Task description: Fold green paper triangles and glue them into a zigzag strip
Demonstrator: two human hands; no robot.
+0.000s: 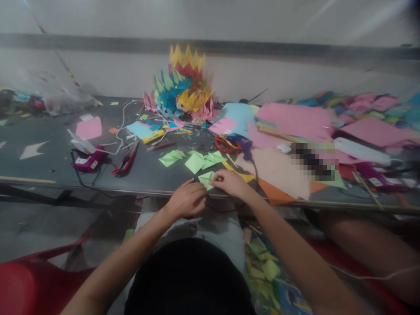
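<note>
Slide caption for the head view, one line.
Right hand at a folded green paper piece, left hand beside it, more green pieces beyond.

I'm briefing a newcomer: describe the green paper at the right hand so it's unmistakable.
On the dark table, find the pale green folded papers in front of the person. The green paper wanted lies closest to the table's near edge; unlike its neighbours, it is touched by the right hand.
</note>
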